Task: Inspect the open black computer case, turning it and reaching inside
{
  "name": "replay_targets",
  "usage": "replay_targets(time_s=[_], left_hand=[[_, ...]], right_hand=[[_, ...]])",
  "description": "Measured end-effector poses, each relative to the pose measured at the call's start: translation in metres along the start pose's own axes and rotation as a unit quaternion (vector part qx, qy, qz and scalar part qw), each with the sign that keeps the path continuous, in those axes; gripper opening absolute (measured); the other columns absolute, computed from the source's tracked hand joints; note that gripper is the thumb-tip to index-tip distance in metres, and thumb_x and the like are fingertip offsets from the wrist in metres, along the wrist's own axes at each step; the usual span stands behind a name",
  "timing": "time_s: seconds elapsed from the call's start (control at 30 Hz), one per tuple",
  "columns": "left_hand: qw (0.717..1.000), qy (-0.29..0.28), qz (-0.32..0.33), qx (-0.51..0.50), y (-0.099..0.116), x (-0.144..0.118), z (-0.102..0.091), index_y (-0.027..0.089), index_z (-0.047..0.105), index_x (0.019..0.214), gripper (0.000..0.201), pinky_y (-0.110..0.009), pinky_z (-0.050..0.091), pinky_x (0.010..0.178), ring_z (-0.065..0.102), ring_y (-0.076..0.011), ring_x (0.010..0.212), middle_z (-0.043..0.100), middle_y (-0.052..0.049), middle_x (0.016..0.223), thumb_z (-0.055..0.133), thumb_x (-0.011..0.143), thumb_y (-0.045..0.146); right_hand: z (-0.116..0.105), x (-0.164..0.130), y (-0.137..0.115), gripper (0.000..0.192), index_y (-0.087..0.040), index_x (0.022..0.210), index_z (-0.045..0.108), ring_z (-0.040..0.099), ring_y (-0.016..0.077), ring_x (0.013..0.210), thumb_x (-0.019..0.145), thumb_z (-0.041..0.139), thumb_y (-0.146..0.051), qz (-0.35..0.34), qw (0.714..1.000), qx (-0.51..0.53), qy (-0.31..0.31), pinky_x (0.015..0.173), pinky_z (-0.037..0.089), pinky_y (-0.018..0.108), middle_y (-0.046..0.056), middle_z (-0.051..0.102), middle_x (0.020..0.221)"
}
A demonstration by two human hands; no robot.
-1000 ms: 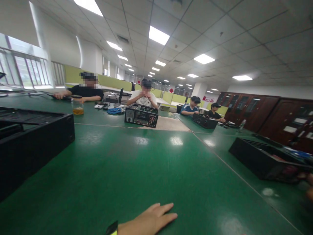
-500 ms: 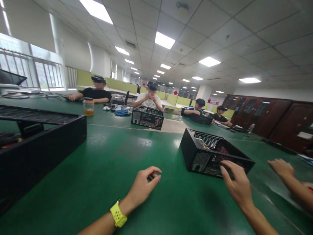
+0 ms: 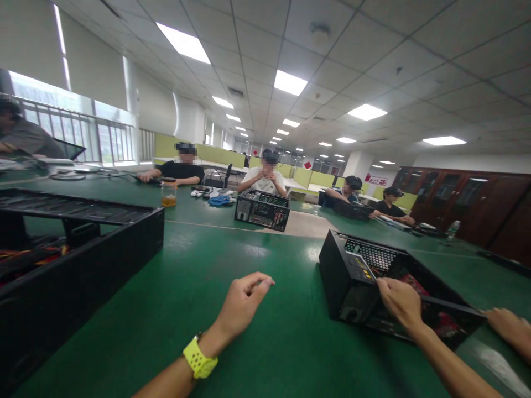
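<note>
Computer case [image 3: 373,282], open, lower right on green desk [image 3: 249,254]: right hand [image 3: 400,301] grips its near top edge; left hand [image 3: 243,301] loosely curled, empty. Step: positioning case; next needs firm pull.

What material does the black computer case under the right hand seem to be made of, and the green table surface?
The computer case looks like thin sheet metal with matte black paint: perforated vent panel, sharp folded edges. The table seems covered with a smooth green mat, perhaps rubber; it reflects the ceiling lights softly.
</note>
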State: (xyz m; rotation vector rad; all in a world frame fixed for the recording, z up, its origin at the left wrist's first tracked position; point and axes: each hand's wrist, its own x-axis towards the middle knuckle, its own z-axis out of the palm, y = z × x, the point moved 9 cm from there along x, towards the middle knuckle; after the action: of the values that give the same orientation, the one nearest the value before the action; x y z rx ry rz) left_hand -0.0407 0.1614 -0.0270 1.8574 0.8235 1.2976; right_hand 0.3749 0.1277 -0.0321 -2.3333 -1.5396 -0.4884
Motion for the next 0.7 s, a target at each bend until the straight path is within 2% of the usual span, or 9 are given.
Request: replay_targets(time_s=[0.1,0.2,0.3,0.4,0.47,0.53,0.57,0.63,0.7], left_hand=[[0.999,0.013,0.043,-0.029,0.03,0.025,0.005,0.016,0.067,0.084,0.035,-0.022,0.032,0.05,0.041,-0.0105,0.053,0.054,0.002,0.063,0.048,0.088,0.045],[0.995,-0.004,0.099,-0.025,0.072,0.047,0.026,0.015,0.067,0.083,0.034,-0.022,0.031,0.049,0.041,-0.0104,0.052,0.054,0.002,0.061,0.047,0.089,0.043],[0.984,-0.052,0.168,0.009,0.115,0.067,0.066,0.015,0.067,0.085,0.032,-0.022,0.032,0.051,0.044,-0.0104,0.055,0.057,0.001,0.064,0.047,0.089,0.04],[0.955,-0.146,0.219,0.14,0.14,0.083,0.125,0.016,0.068,0.092,0.032,-0.024,0.036,0.056,0.053,-0.0125,0.062,0.063,-0.001,0.07,0.045,0.09,0.038],[0.902,-0.236,0.226,0.284,0.133,0.085,0.169,0.019,0.069,0.096,0.033,-0.026,0.041,0.062,0.06,-0.0165,0.073,0.068,-0.005,0.082,0.044,0.09,0.04],[0.839,-0.316,0.207,0.392,0.109,0.078,0.199,0.019,0.071,0.092,0.03,-0.029,0.044,0.064,0.063,-0.022,0.081,0.07,-0.009,0.089,0.051,0.086,0.04],[0.816,-0.347,0.19,0.422,0.094,0.073,0.208,0.018,0.073,0.087,0.027,-0.031,0.045,0.064,0.064,-0.0242,0.08,0.071,-0.011,0.087,0.056,0.082,0.039],[0.79,-0.393,0.15,0.447,0.062,0.061,0.215,0.016,0.073,0.074,0.018,-0.032,0.048,0.061,0.065,-0.0257,0.072,0.071,-0.013,0.077,0.066,0.072,0.032],[0.772,-0.419,0.112,0.464,0.033,0.053,0.212,0.016,0.072,0.066,0.01,-0.032,0.05,0.061,0.064,-0.0254,0.067,0.07,-0.011,0.068,0.071,0.065,0.026]], right_hand=[[-0.015,-0.029,-0.026,0.043,-0.02,0.061,0.059,0.059,0.0209,0.075,0.089,0.03,-0.035,0.02,1.0,-0.005,0.022,0.059,0.026,0.028,0.005,0.068,0.075],[-0.035,-0.069,-0.068,0.041,-0.02,0.059,0.058,0.058,0.0186,0.07,0.089,0.032,-0.032,-0.006,0.999,0.013,0.043,0.058,0.022,0.028,0.004,0.067,0.071],[-0.059,-0.122,-0.118,0.042,-0.02,0.058,0.057,0.055,0.0171,0.065,0.091,0.032,-0.03,-0.081,0.993,0.047,0.075,0.06,0.023,0.029,0.004,0.064,0.066],[-0.085,-0.178,-0.17,0.039,-0.021,0.064,0.058,0.054,0.0185,0.065,0.091,0.032,-0.028,-0.168,0.978,0.097,0.078,0.063,0.026,0.031,0.004,0.062,0.065],[-0.098,-0.202,-0.196,0.031,-0.022,0.071,0.062,0.056,0.0199,0.066,0.089,0.038,-0.032,-0.204,0.972,0.118,0.026,0.063,0.028,0.031,0.004,0.064,0.068],[-0.103,-0.207,-0.215,0.028,-0.023,0.075,0.065,0.057,0.019,0.064,0.086,0.044,-0.038,-0.251,0.955,0.134,-0.088,0.059,0.03,0.03,0.004,0.067,0.071],[-0.103,-0.203,-0.219,0.03,-0.023,0.075,0.065,0.058,0.0177,0.063,0.087,0.044,-0.04,-0.274,0.939,0.14,-0.156,0.057,0.031,0.029,0.003,0.067,0.072],[-0.097,-0.179,-0.215,0.035,-0.023,0.074,0.067,0.06,0.0161,0.064,0.089,0.041,-0.042,-0.298,0.909,0.118,-0.266,0.055,0.033,0.027,0.003,0.069,0.075],[-0.078,-0.138,-0.195,0.033,-0.022,0.08,0.069,0.063,0.0187,0.075,0.087,0.044,-0.043,-0.271,0.907,0.039,-0.321,0.057,0.037,0.026,0.004,0.07,0.084]])
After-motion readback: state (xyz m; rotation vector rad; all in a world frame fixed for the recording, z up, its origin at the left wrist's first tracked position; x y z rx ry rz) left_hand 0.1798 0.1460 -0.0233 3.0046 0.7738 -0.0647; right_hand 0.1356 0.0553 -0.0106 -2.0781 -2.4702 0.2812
